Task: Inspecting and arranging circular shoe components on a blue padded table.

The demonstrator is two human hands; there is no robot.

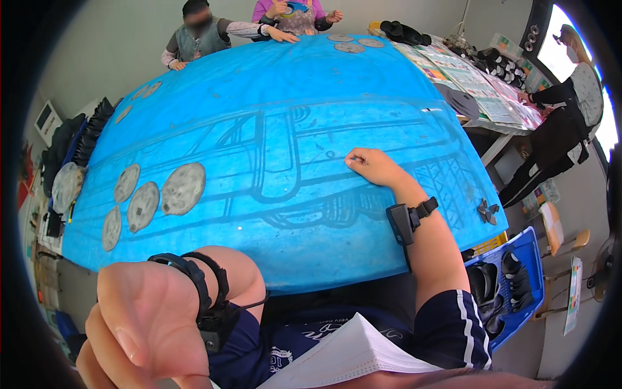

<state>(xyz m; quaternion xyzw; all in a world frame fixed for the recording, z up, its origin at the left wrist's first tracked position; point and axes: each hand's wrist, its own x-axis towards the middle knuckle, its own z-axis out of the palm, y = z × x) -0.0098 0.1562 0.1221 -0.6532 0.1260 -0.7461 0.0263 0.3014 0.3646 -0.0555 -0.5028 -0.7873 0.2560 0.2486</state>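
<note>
My left hand [146, 318] is raised very close at the lower left, its palm in view and its fingers curled. Its fingertips run toward the lower edge, so anything in them is hidden. On the big blue-covered table [311, 253] rests my right hand [374, 166], its fingers bent in and closed. The inside of that grip cannot be seen. Dark painted lines [278, 162] cross the cover around it. Left of it lie several grey, flat round pieces, including a large one [183, 188]. Black straps with small devices [403, 222] sit on both wrists.
Two people [197, 39] stand at the far edge, where more grey discs [350, 48] lie. Another person [570, 97] stands at the right by a paper-covered table [473, 84]. A blue crate [518, 285] of black parts is near my right elbow. A small dark piece [487, 211] lies at the right corner.
</note>
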